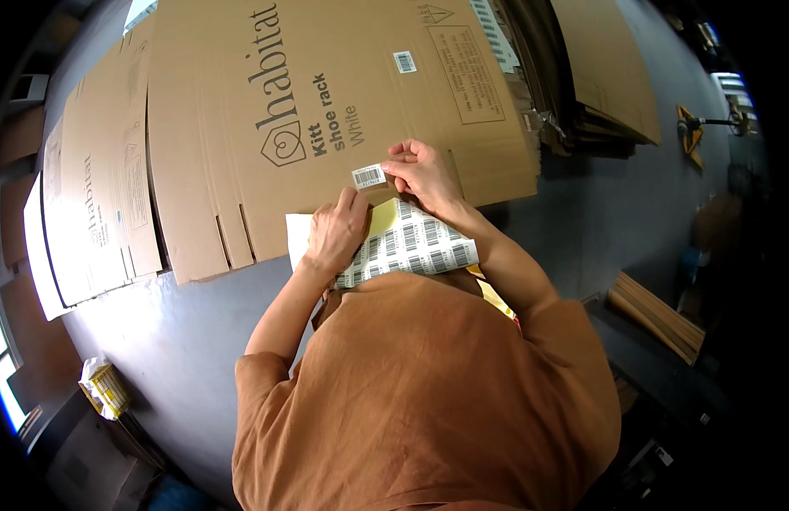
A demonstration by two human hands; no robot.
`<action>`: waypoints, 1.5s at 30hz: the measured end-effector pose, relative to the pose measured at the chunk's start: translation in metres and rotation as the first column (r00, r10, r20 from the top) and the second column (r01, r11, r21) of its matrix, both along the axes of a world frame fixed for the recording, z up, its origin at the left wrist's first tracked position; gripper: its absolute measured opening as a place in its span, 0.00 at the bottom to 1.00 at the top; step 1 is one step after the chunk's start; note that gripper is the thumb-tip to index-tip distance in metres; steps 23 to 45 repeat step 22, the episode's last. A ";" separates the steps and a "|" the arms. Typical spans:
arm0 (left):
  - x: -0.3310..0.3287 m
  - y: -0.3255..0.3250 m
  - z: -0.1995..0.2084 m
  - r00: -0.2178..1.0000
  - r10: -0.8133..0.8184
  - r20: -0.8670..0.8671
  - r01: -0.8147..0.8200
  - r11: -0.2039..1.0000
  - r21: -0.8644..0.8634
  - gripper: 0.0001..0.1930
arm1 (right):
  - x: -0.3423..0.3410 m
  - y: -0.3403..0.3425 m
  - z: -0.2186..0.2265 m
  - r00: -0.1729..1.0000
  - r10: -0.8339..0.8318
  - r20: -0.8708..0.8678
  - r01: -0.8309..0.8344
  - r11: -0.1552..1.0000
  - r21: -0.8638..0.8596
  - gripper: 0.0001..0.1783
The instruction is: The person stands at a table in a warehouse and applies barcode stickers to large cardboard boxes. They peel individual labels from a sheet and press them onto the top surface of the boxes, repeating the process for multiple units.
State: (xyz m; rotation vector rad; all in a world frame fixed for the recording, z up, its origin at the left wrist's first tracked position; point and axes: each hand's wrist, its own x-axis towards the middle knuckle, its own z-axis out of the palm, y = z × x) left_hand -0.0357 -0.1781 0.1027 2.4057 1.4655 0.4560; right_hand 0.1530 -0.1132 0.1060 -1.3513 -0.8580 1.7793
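A large flat brown carton [207, 128] with dark print lies in front of me. My right hand [422, 179] pinches the right edge of a small white barcode label [368, 176] at the carton's near part; whether the label is stuck down or just above the cardboard I cannot tell. Close to my body, a sheet of barcode labels [411, 243] lies over the carton's near edge, with a bare yellowish patch of backing at its top. My left hand [333, 232] is closed on the left part of this sheet, its fingertips partly hidden. Another small barcode label [404, 62] sits farther up the carton.
More flat printed cartons [105, 183] lie at the left. A stack of folded cardboard [612, 77] stands at the far right. On the grey floor are a yellow-and-white wrapped bundle [105, 387], a yellow metal piece of equipment [689, 134] and a pile of cardboard strips [657, 317].
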 end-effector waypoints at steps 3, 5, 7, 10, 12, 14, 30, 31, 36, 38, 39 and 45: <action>-0.002 -0.003 -0.003 1.000 0.013 0.007 -0.013 1.000 0.008 0.05 | -0.002 -0.009 0.000 0.998 -0.026 0.054 0.025 0.999 0.024 0.16; -0.003 -0.004 -0.003 1.000 0.019 0.005 -0.020 0.999 0.026 0.05 | -0.003 -0.012 -0.004 0.996 -0.033 0.077 0.029 0.998 0.052 0.14; -0.003 -0.005 -0.005 0.999 0.019 0.038 -0.021 0.998 0.052 0.06 | -0.005 -0.014 -0.004 0.992 -0.045 0.115 0.038 0.997 0.069 0.13; -0.004 -0.007 -0.005 0.998 0.023 0.059 -0.027 0.998 0.059 0.07 | -0.007 -0.015 0.002 0.983 -0.055 0.174 0.041 0.996 0.081 0.11; -0.003 -0.007 -0.001 0.998 0.010 0.058 -0.013 0.999 0.051 0.09 | -0.007 -0.017 0.004 0.982 -0.048 0.185 0.032 0.996 0.089 0.10; -0.001 -0.007 0.006 0.998 -0.023 0.053 0.020 0.999 0.041 0.12 | -0.008 -0.019 0.005 0.978 -0.048 0.203 0.032 0.996 0.080 0.10; 0.000 -0.006 -0.004 0.997 -0.038 -0.071 0.032 0.996 -0.080 0.20 | -0.009 -0.023 -0.003 0.957 -0.044 0.287 -0.007 0.985 0.174 0.11; 0.000 -0.006 -0.004 0.997 -0.038 -0.071 0.032 0.996 -0.080 0.20 | -0.009 -0.023 -0.003 0.957 -0.044 0.287 -0.007 0.985 0.174 0.11; 0.000 -0.006 -0.004 0.997 -0.038 -0.071 0.032 0.996 -0.080 0.20 | -0.009 -0.023 -0.003 0.957 -0.044 0.287 -0.007 0.985 0.174 0.11; 0.000 -0.006 -0.004 0.997 -0.038 -0.071 0.032 0.996 -0.080 0.20 | -0.009 -0.023 -0.003 0.957 -0.044 0.287 -0.007 0.985 0.174 0.11; 0.000 -0.006 -0.004 0.997 -0.038 -0.071 0.032 0.996 -0.080 0.20 | -0.009 -0.023 -0.003 0.957 -0.044 0.287 -0.007 0.985 0.174 0.11; 0.000 -0.006 -0.004 0.997 -0.038 -0.071 0.032 0.996 -0.080 0.20 | -0.009 -0.023 -0.003 0.957 -0.044 0.287 -0.007 0.985 0.174 0.11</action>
